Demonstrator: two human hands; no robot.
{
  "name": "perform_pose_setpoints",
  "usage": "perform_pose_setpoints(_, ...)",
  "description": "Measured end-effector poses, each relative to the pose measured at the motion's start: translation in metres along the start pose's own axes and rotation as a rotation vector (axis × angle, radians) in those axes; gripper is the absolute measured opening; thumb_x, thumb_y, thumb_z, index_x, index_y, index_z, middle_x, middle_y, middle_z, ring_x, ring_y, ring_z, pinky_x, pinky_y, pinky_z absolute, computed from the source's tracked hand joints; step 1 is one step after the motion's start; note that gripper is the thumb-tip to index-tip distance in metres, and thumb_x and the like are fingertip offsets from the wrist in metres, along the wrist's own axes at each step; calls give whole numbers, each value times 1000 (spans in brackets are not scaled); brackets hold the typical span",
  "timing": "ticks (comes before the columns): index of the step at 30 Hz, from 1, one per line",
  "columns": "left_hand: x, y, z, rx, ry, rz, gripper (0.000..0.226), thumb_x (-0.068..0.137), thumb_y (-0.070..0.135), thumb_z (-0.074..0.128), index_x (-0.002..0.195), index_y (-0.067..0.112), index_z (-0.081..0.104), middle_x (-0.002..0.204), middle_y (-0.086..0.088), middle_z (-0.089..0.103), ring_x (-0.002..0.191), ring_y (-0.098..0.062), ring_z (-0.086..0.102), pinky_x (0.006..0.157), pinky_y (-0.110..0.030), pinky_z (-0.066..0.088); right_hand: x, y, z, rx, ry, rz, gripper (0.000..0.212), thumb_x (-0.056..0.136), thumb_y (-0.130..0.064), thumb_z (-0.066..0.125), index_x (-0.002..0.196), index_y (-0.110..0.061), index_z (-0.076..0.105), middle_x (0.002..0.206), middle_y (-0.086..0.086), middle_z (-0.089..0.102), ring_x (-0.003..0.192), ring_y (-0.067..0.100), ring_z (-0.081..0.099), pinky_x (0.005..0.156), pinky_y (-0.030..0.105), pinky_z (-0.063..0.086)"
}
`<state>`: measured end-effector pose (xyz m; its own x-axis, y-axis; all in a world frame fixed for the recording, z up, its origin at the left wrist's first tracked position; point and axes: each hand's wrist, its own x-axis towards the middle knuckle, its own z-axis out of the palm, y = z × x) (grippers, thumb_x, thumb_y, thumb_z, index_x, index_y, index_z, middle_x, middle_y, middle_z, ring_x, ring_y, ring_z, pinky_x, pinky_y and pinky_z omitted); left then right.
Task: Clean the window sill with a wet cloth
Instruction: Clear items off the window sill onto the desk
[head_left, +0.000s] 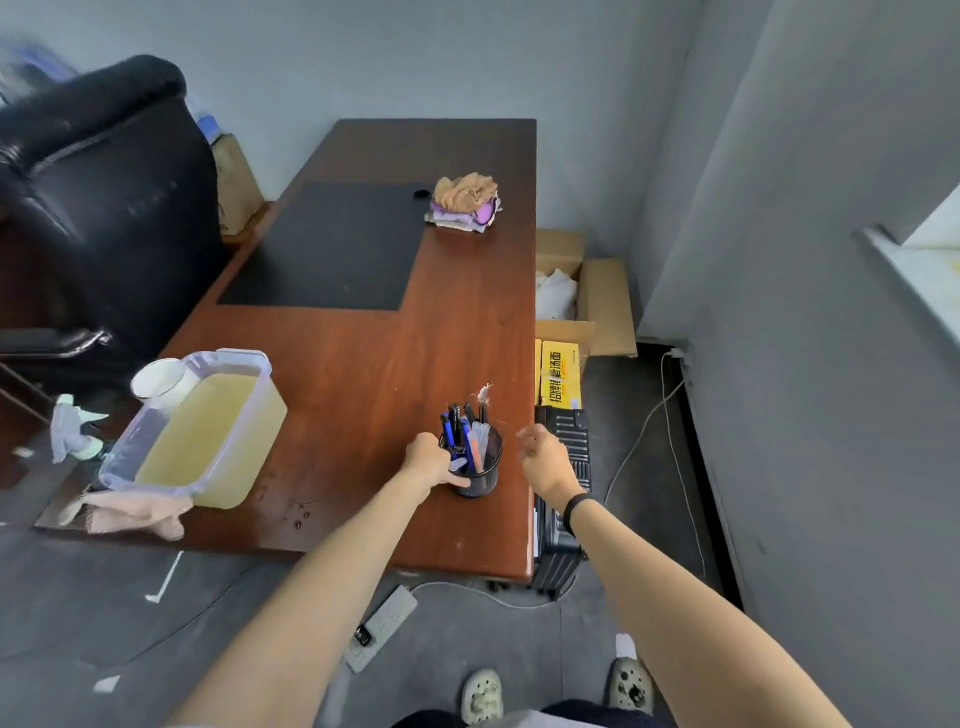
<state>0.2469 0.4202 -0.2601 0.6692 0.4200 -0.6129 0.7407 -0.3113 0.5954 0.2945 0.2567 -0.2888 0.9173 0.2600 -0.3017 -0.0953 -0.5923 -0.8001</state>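
Observation:
My left hand (431, 460) grips a black mesh pen holder (480, 467) full of pens, standing near the right edge of the brown desk (363, 364). My right hand (543, 457) hovers just right of the holder, fingers loosely curled, holding nothing. A pink cloth (135, 512) lies at the desk's front left corner, beside a clear tub (202, 431) of yellowish water. A pile of folded cloths (465, 202) sits at the far side of the desk. The white window sill (914, 280) shows at the right edge.
A black desk mat (327, 244), a white cup (161, 382) and a spray bottle (72, 426) share the desk. A black chair (93, 197) stands at left. Cardboard boxes (587, 291), a black suitcase (566, 499), cables and a power strip (382, 626) lie on the floor.

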Motion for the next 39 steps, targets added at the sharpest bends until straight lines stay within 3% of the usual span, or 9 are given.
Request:
perform_pose_setpoints(2, -4, -4, 3, -18, -45, 19, 41, 63, 2, 85, 95, -7, 62, 97, -9, 66, 91, -24, 62, 47, -17, 48, -3, 2, 5, 13, -76, 66, 39, 88, 8, 39, 120, -5, 57, 121, 17, 61, 93, 25, 59, 68, 27, 50)
perform_pose_setpoints(8, -6, -6, 10, 72, -52, 99, 36, 63, 5, 86, 87, -3, 61, 105, -13, 68, 97, -27, 63, 56, -21, 49, -7, 6, 15, 69, -130, 198, 46, 87, 6, 47, 133, 0, 48, 120, 20, 60, 91, 31, 62, 69, 35, 55)
perform_pose_setpoints(19, 4, -19, 14, 205, -31, 97, 44, 65, 20, 86, 96, -3, 67, 95, -10, 69, 80, -21, 60, 66, -27, 48, -17, 5, 12, 98, -123, 236, 38, 90, 4, 46, 127, 0, 53, 111, 21, 64, 90, 31, 66, 71, 36, 56)
perform_pose_setpoints(21, 7, -18, 11, 157, -1, 72, 35, 75, 9, 77, 103, -6, 64, 105, -17, 68, 85, -25, 64, 67, -27, 54, -19, 4, 11, 64, -144, 224, 39, 90, 4, 47, 129, 0, 52, 111, 21, 64, 86, 27, 64, 67, 30, 54)
perform_pose_setpoints(24, 0, -9, 2, 225, 173, 36, 26, 92, 4, 48, 114, -3, 60, 119, -18, 61, 103, -33, 61, 81, -32, 52, -19, 0, 6, 3, -143, 183, 39, 90, 2, 48, 128, -1, 53, 119, 19, 61, 103, 30, 63, 85, 34, 53)
perform_pose_setpoints(26, -7, 1, -5, 343, 305, 90, 28, 93, 7, 43, 114, 3, 60, 121, -16, 60, 109, -34, 58, 81, -33, 46, -17, -5, -1, -39, -131, 147, 37, 90, 0, 44, 125, -4, 57, 121, 17, 61, 108, 29, 61, 88, 33, 51)
perform_pose_setpoints(31, -9, 48, -5, 426, 301, 212, 24, 92, 8, 44, 106, 3, 64, 114, -17, 63, 103, -35, 60, 73, -32, 44, -11, -22, -43, -73, -55, 80, 32, 92, -4, 46, 120, -1, 60, 106, 9, 61, 90, 22, 57, 75, 26, 50)
perform_pose_setpoints(35, -16, 91, 26, 505, 282, 341, 25, 90, 4, 46, 107, 4, 64, 112, -17, 63, 102, -37, 60, 78, -34, 48, -16, -14, -90, -65, 61, 95, 33, 93, -6, 46, 123, -4, 59, 126, 14, 58, 113, 29, 57, 94, 31, 47)
perform_pose_setpoints(39, -24, 137, 81, 584, 150, 491, 26, 89, -1, 42, 102, 0, 64, 108, -15, 63, 103, -36, 60, 81, -36, 48, -29, 19, -147, -31, 169, 167, 32, 91, -10, 50, 119, -6, 62, 126, 10, 60, 116, 26, 55, 94, 26, 43)
